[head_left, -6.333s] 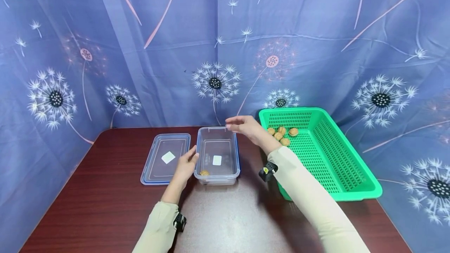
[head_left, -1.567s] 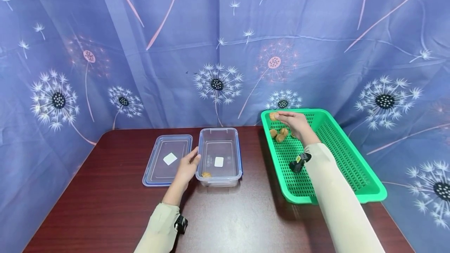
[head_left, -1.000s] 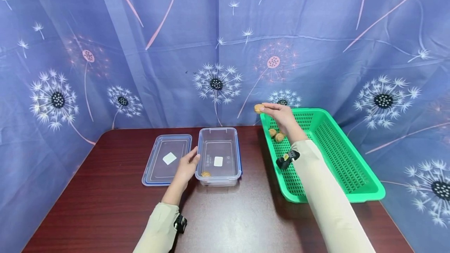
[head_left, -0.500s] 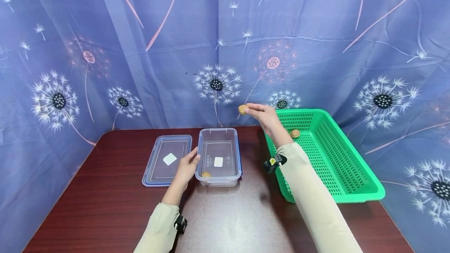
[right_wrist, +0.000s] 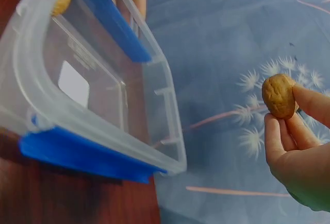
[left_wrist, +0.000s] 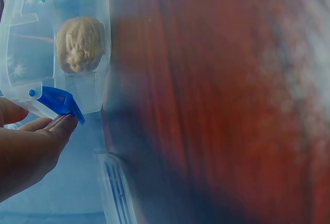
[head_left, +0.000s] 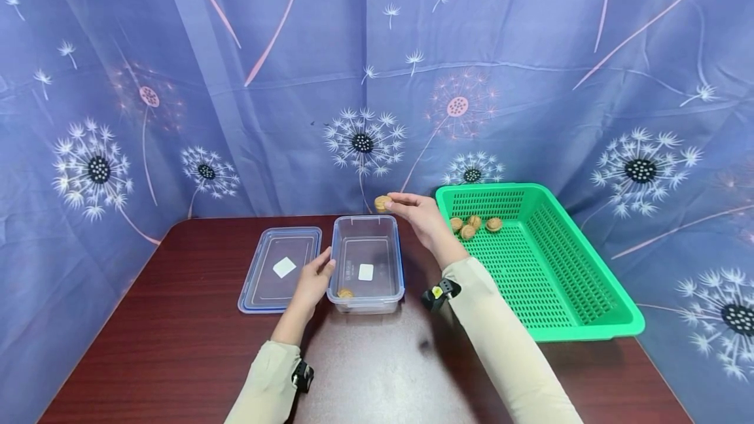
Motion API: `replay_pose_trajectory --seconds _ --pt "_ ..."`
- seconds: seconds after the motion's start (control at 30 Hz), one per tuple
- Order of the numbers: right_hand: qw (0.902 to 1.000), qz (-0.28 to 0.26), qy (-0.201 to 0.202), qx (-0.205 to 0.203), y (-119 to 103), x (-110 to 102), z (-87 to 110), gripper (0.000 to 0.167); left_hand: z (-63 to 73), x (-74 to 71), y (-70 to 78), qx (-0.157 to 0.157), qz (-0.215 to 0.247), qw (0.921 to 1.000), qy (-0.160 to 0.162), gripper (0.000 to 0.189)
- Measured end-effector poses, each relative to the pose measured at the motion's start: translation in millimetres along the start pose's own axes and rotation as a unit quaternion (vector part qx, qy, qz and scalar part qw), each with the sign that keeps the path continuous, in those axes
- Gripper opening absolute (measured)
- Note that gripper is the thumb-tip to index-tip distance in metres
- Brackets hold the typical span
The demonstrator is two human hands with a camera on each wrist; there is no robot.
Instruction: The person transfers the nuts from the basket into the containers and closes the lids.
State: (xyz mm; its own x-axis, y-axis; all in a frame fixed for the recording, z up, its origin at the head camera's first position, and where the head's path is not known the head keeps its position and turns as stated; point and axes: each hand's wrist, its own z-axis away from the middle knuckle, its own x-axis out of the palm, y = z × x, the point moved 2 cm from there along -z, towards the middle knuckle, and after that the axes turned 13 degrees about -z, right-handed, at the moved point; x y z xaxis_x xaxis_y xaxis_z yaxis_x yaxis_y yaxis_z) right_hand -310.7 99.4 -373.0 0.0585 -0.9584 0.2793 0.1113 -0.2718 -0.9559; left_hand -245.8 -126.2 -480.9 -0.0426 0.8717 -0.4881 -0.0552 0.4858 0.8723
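Walnut (head_left: 381, 203) is hanging near the far rim of the tub (head_left: 368, 298), clear of touching it, as I am watching remotely. A flowered curtain (head_left: 271, 149) is rising behind the table (head_left: 147, 319). On the right, the green basket (head_left: 538, 273) is sitting, the right sleeve (head_left: 506, 332) hiding its near left side. Just left of the tub, the lid (head_left: 279, 288) is lying flat. I am seeing the left hand (head_left: 312, 280) gripping the tub's left side, the right hand (head_left: 423, 218) pinching the walnut between thumb and fingertips. Four loose walnuts (head_left: 468, 232) are resting in the basket's far left corner, and a lone nut (head_left: 345, 293) is lying in the tub's near left corner.
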Motion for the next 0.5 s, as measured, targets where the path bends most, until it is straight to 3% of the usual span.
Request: replay_pose_trajectory --seconds 0.5 --pt "0.9995 0.027 0.018 0.000 47 20 13.1 0.033 -0.2 -0.1 -0.1 -0.004 0.004 1.0000 -0.001 0.044"
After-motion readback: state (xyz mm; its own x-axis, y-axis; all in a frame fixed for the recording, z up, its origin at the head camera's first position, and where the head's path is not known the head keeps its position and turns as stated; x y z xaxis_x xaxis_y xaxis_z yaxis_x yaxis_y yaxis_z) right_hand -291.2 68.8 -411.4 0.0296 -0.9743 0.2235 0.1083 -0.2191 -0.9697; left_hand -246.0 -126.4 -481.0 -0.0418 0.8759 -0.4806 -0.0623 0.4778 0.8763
